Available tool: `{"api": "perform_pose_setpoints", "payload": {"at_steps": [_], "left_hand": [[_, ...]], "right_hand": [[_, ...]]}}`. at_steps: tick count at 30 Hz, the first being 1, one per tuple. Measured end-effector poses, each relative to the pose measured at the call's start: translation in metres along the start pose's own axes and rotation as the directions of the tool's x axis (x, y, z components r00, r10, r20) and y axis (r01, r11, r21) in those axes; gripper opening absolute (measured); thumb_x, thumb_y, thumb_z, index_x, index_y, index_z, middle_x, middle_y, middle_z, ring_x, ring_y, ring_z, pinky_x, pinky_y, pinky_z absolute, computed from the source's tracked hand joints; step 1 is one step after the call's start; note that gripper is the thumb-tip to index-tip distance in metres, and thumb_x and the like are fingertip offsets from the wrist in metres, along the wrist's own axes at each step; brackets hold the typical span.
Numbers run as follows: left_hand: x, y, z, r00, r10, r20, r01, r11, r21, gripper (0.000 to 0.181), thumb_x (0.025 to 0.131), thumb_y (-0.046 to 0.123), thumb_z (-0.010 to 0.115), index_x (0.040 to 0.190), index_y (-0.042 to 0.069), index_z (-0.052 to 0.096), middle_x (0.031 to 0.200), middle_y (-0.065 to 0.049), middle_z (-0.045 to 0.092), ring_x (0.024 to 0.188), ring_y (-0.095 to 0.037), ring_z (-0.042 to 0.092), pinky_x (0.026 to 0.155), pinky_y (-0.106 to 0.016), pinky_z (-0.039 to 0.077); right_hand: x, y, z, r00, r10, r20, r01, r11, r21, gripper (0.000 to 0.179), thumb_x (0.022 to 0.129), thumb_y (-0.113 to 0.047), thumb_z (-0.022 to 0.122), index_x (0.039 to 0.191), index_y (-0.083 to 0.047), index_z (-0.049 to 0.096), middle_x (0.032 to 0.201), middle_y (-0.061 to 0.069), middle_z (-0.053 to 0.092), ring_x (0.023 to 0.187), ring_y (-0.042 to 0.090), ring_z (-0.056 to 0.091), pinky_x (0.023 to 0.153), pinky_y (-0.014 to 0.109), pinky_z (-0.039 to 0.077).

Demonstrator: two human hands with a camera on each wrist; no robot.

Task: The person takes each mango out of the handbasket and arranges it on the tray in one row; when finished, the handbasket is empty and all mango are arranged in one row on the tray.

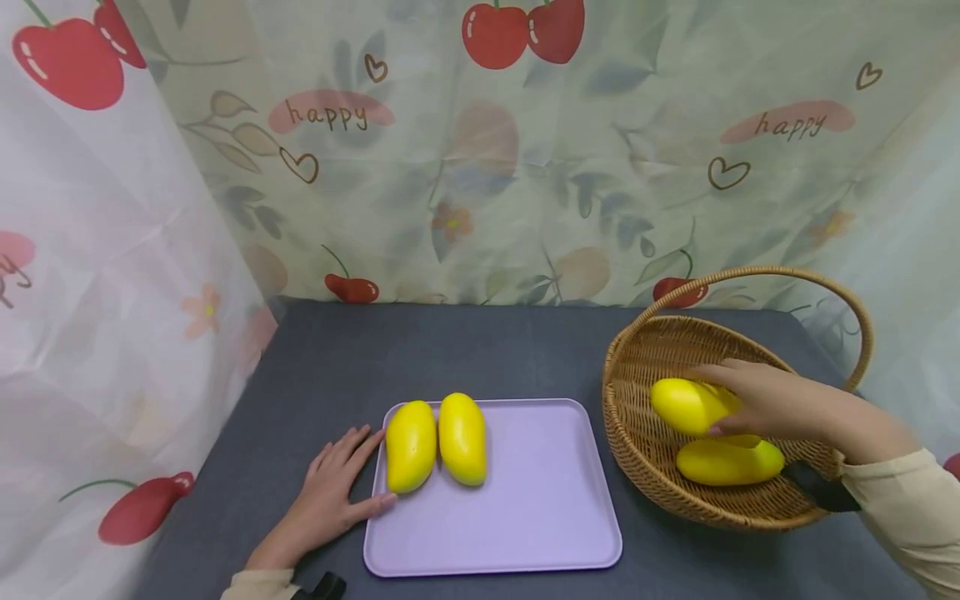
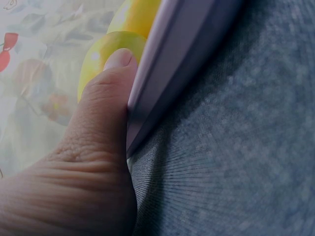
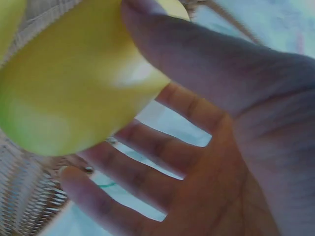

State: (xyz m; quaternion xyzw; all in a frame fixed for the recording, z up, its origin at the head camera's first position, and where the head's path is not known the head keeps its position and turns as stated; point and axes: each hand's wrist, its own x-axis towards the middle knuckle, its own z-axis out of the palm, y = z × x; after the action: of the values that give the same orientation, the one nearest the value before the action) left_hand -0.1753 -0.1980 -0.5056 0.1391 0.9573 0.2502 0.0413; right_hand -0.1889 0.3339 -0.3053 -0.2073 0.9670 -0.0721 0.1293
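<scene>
Over the wicker basket [image 1: 637, 467], my right hand [image 1: 780, 400] grips a yellow mango [image 1: 686, 406], thumb on one side and fingers on the other; the right wrist view shows this mango [image 3: 78, 83] close up. A second mango [image 1: 727, 462] lies in the basket just below it. My left hand [image 1: 330, 483] rests with spread fingers at the left edge of a lilac tray [image 1: 540, 483], its thumb [image 2: 115, 73] over the rim. Two more mangoes, one left [image 1: 411, 447] and one right [image 1: 462, 439], lie side by side on the tray near that hand.
The basket's tall arched handle [image 1: 772, 271] rises behind the right hand. Dark grey cloth [image 1: 525, 346] covers the table. A printed curtain [image 1: 480, 167] with cherries hangs along the back and sides. Black straps sit at both wrists.
</scene>
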Motion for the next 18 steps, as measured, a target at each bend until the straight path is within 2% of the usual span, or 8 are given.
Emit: {"api": "perform_pose_setpoints", "payload": {"at_steps": [7, 11, 14, 18], "left_hand": [[0.0, 0.0, -0.001, 1.0, 0.001, 0.005, -0.001, 1.0, -0.003, 0.099, 0.072, 0.08, 0.056, 0.151, 0.026, 0.03, 0.156, -0.013, 0.028, 0.143, -0.038, 0.021, 0.111, -0.063, 0.009], [0.0, 0.001, -0.002, 1.0, 0.001, 0.007, -0.001, 1.0, -0.01, 0.099, 0.072, 0.079, 0.056, 0.151, 0.026, 0.03, 0.156, -0.013, 0.027, 0.143, -0.038, 0.02, 0.111, -0.063, 0.009], [0.0, 0.001, -0.003, 1.0, 0.003, 0.004, -0.003, 1.0, -0.013, 0.099, 0.072, 0.079, 0.057, 0.151, 0.026, 0.03, 0.155, -0.013, 0.028, 0.143, -0.038, 0.02, 0.111, -0.063, 0.009], [0.0, 0.0, -0.004, 1.0, 0.008, -0.002, -0.008, 1.0, -0.009, 0.098, 0.073, 0.078, 0.057, 0.151, 0.026, 0.03, 0.155, -0.013, 0.028, 0.143, -0.037, 0.02, 0.111, -0.062, 0.009]], "right_hand": [[-0.022, -0.034, -0.011, 0.999, 0.013, -0.042, -0.013, 1.0, 0.008, 0.079, 0.077, -0.063, 0.065, 0.136, -0.012, 0.051, 0.119, 0.006, 0.059, 0.095, 0.015, 0.055, 0.072, 0.032, 0.048], [-0.027, -0.058, -0.014, 0.993, 0.03, -0.118, -0.034, 0.999, -0.029, 0.08, 0.077, -0.07, 0.06, 0.136, -0.017, 0.051, 0.113, -0.001, 0.06, 0.089, 0.01, 0.053, 0.069, 0.03, 0.048], [-0.025, -0.077, -0.014, 0.984, 0.043, -0.176, -0.049, 0.998, -0.028, 0.082, 0.078, -0.071, 0.057, 0.136, -0.014, 0.05, 0.116, 0.004, 0.061, 0.088, 0.012, 0.055, 0.069, 0.033, 0.049], [-0.016, -0.101, -0.009, 0.976, 0.062, -0.211, -0.049, 0.997, 0.066, 0.087, 0.079, -0.071, 0.057, 0.138, -0.008, 0.045, 0.12, 0.01, 0.06, 0.088, 0.015, 0.058, 0.07, 0.035, 0.051]]}}
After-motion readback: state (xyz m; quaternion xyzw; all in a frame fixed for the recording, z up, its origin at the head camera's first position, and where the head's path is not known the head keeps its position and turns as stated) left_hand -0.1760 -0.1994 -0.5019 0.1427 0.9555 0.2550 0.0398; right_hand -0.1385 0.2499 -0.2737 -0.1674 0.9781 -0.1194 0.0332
